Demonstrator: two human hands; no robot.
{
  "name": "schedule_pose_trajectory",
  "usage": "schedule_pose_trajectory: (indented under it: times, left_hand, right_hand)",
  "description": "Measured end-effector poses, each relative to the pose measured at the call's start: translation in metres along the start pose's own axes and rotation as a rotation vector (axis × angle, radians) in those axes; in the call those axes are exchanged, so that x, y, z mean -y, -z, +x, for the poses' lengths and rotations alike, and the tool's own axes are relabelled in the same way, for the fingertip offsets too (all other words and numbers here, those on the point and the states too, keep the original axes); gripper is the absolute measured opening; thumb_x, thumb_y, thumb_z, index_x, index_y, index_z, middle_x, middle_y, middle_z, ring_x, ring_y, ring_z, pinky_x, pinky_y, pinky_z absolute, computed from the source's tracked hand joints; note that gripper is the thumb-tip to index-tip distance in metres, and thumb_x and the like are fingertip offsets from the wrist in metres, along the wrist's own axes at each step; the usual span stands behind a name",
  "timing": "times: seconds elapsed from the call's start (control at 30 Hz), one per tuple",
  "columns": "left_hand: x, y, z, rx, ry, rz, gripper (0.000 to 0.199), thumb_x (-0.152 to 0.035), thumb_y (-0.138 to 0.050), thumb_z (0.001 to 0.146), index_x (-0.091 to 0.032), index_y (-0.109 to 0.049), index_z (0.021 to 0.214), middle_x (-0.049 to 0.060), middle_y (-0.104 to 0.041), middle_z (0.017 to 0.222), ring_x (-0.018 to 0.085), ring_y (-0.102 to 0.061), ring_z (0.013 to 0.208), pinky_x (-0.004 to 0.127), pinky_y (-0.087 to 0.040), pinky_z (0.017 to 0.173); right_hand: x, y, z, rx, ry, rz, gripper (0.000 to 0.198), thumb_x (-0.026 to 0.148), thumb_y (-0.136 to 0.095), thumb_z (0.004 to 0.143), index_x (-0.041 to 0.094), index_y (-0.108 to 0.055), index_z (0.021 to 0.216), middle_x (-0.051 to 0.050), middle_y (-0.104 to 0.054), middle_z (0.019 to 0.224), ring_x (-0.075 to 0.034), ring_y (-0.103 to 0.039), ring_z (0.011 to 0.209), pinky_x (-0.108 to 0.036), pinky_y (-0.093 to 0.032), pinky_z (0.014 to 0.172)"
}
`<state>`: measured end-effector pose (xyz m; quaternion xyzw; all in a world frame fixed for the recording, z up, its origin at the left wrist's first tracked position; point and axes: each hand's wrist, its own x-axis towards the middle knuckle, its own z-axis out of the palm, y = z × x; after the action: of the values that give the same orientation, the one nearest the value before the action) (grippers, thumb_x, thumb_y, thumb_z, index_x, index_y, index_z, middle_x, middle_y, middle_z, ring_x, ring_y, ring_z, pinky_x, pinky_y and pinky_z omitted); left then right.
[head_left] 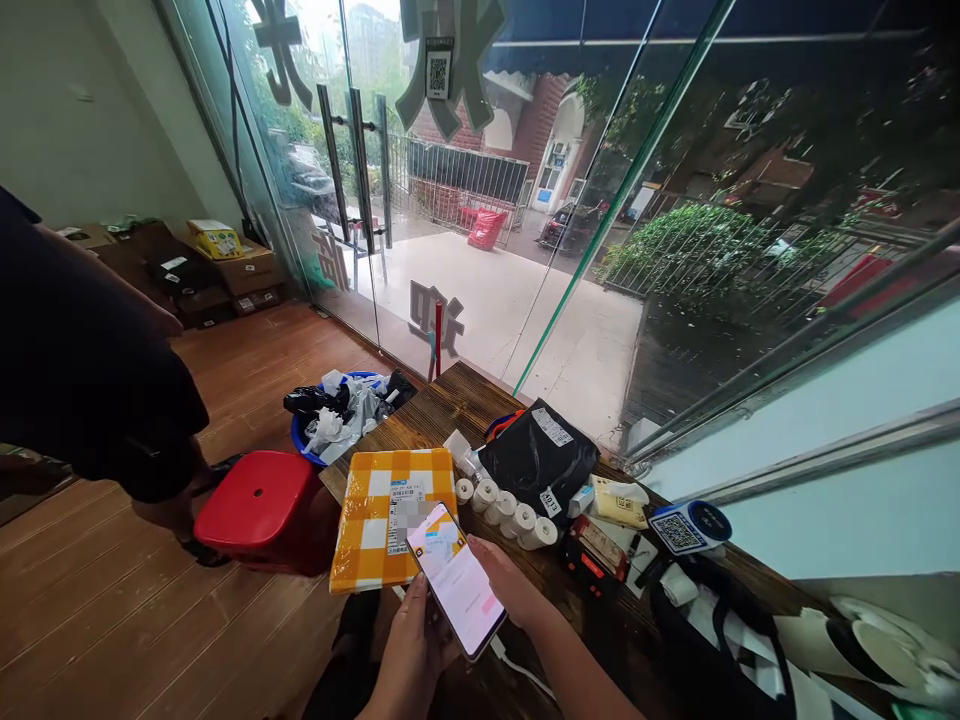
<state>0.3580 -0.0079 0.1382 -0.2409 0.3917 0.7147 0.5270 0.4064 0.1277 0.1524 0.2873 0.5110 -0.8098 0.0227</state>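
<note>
Fingers (420, 625) of both hands grip lit phone (457, 580), screen pale pink

Bright daylight pours through the glass wall (675, 250); edges bend with wide-angle distortion, reflections glare.

Phone (457, 580) lit, tilted, over yellow checked parcel (390, 515) lying flat on table edge.

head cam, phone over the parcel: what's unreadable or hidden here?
- Label on the yellow checked parcel: blurred out, and the phone covers its lower corner.
- Phone screen: text too small.
- Left hand: palm behind the phone; its grip shows only as fingers at the edge.
- Right hand: fingertips behind the phone.
- Other person: cut off by the left edge.
- Bin: contents a jumble.
</note>
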Motion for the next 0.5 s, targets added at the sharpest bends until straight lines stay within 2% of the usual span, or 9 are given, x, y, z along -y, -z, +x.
schedule_pose_trajectory:
  times: [0.1, 0.27, 0.5]
  left_hand:
    - [-0.001, -0.002, -0.003, -0.001, -0.008, 0.041, 0.047, -0.047, -0.043, 0.092, -0.023, -0.042, 0.131, 0.016, -0.059, 0.134, 0.028, -0.063, 0.115, 0.040, -0.053, 0.096]
    - [-0.002, -0.005, -0.002, -0.037, -0.008, 0.020, 0.044, -0.045, -0.045, 0.092, -0.024, -0.043, 0.130, 0.016, -0.058, 0.134, 0.029, -0.063, 0.115, 0.043, -0.052, 0.096]
    - [-0.001, -0.001, 0.006, -0.062, 0.018, 0.016, 0.040, -0.044, -0.047, 0.091, -0.023, -0.048, 0.125, 0.012, -0.069, 0.120, 0.024, -0.071, 0.093, 0.040, -0.055, 0.091]
  right_hand:
    - [0.002, -0.002, 0.000, 0.036, -0.015, 0.023, 0.064, 0.070, -0.063, 0.071, 0.014, -0.070, 0.102, -0.011, -0.074, 0.091, -0.026, -0.067, 0.086, -0.043, -0.045, 0.090]
    - [0.001, -0.002, 0.003, 0.020, -0.015, 0.025, 0.065, 0.070, -0.064, 0.070, 0.014, -0.070, 0.101, -0.012, -0.075, 0.091, -0.028, -0.068, 0.090, -0.045, -0.046, 0.094]
    - [-0.009, 0.004, 0.008, 0.031, -0.010, 0.035, 0.064, 0.069, -0.063, 0.072, 0.013, -0.070, 0.102, -0.011, -0.075, 0.090, -0.026, -0.069, 0.085, -0.045, -0.047, 0.093]
